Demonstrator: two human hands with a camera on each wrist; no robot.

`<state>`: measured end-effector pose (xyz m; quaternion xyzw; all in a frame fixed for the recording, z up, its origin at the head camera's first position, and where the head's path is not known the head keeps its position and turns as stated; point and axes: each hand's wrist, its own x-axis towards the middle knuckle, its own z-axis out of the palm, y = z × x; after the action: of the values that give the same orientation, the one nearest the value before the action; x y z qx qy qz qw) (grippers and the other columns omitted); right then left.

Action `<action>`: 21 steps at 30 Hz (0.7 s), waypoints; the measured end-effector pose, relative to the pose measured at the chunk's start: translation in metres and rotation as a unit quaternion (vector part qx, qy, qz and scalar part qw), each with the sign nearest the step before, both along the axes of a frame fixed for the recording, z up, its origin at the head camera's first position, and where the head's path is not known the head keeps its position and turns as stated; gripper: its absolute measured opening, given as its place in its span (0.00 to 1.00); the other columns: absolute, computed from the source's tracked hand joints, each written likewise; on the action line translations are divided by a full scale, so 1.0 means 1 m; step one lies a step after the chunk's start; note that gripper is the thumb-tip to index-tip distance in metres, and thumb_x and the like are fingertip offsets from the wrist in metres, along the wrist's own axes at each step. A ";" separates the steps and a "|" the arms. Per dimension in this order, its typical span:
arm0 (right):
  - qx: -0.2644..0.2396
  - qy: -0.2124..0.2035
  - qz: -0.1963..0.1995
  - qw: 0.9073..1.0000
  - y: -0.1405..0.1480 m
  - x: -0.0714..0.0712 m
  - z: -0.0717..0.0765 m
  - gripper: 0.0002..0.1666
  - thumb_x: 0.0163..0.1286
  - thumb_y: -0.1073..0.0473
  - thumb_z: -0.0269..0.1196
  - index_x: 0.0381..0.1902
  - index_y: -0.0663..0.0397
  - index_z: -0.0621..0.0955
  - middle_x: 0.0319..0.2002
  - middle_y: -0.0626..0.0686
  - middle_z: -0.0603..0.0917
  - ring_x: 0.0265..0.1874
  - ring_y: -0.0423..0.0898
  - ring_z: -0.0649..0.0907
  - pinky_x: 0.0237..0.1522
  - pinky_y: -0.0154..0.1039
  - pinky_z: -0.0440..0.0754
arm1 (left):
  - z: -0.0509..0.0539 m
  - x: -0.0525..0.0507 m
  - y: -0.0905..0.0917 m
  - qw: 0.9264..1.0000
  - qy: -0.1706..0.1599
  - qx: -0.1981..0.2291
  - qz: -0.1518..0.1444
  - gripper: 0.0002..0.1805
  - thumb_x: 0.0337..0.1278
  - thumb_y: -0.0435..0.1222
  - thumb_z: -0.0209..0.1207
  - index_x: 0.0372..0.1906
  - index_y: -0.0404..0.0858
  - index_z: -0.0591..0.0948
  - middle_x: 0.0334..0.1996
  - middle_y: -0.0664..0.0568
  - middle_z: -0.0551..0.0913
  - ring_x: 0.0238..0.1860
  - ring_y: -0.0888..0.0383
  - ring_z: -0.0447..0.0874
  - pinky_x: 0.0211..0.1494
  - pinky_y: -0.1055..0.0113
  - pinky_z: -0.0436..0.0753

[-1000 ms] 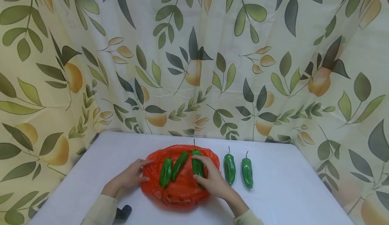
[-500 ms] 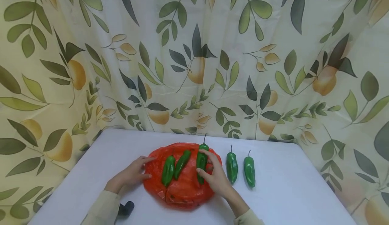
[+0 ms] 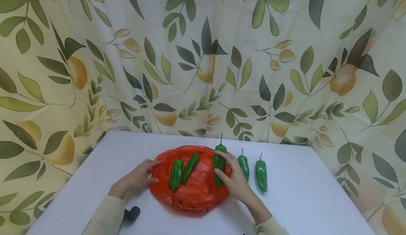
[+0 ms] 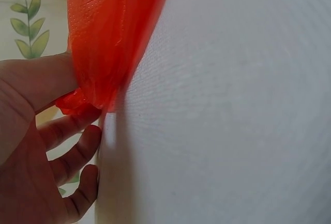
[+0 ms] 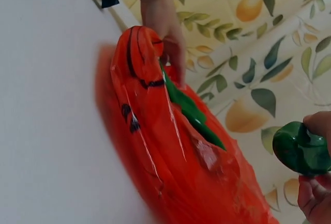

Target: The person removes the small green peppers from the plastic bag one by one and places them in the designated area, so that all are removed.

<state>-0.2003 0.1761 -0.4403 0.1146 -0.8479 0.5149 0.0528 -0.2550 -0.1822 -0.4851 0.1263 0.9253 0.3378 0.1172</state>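
Between the thumb and fingers of my right hand (image 3: 236, 178), a green pepper (image 3: 219, 173) is held over the right part of a red plastic bag (image 3: 203, 192). The right wrist view shows that pepper (image 5: 295, 149) end-on, apart from the bag. My left hand (image 3: 134, 178) is at the bag's left edge. In the left wrist view, thumb and forefinger of the left hand (image 4: 39, 136) pinch the red plastic, the other fingers loosely curled. Two more green peppers, one at left (image 3: 176, 175) and one beside it (image 3: 191, 168), lie on the bag.
Right of the bag, two green peppers, a nearer one (image 3: 243, 168) and a farther one (image 3: 261, 176), lie on the white table (image 3: 301, 192). A small black object (image 3: 131, 214) is near the left sleeve. A leaf-and-fruit patterned curtain (image 3: 203, 97) stands behind.
My right hand has lifted the pepper off the bag and moved it rightward. My left hand stays at the bag's left edge. The head view has shifted slightly.
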 end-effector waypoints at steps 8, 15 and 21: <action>0.044 0.021 -0.019 0.999 0.029 0.008 0.005 0.29 0.72 0.60 0.64 0.69 0.42 0.74 0.75 0.65 0.61 0.66 0.67 0.71 0.50 0.49 0.87 | 0.004 0.000 0.003 1.000 -0.010 0.002 0.011 0.37 0.56 0.39 0.71 0.72 0.49 0.72 0.64 0.47 0.74 0.65 0.45 0.74 0.64 0.43 0.82; 0.086 0.014 -0.036 0.996 0.060 0.011 0.012 0.30 0.73 0.60 0.63 0.71 0.41 0.72 0.73 0.66 0.62 0.63 0.65 0.71 0.46 0.41 0.84 | 0.002 -0.001 0.003 1.000 -0.004 -0.001 0.006 0.38 0.55 0.38 0.71 0.72 0.48 0.72 0.63 0.45 0.74 0.64 0.44 0.75 0.64 0.42 0.81; 0.109 0.016 -0.012 0.994 0.088 0.012 0.017 0.29 0.74 0.62 0.61 0.71 0.46 0.71 0.71 0.67 0.66 0.62 0.66 0.74 0.47 0.46 0.85 | 0.002 0.001 0.001 1.000 -0.011 -0.005 0.006 0.38 0.55 0.40 0.72 0.72 0.50 0.72 0.63 0.46 0.74 0.64 0.45 0.75 0.63 0.42 0.82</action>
<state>-0.1888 0.2642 -0.4232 0.1173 -0.8993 0.4169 0.0600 -0.2544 -0.1811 -0.4835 0.1161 0.9264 0.3353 0.1260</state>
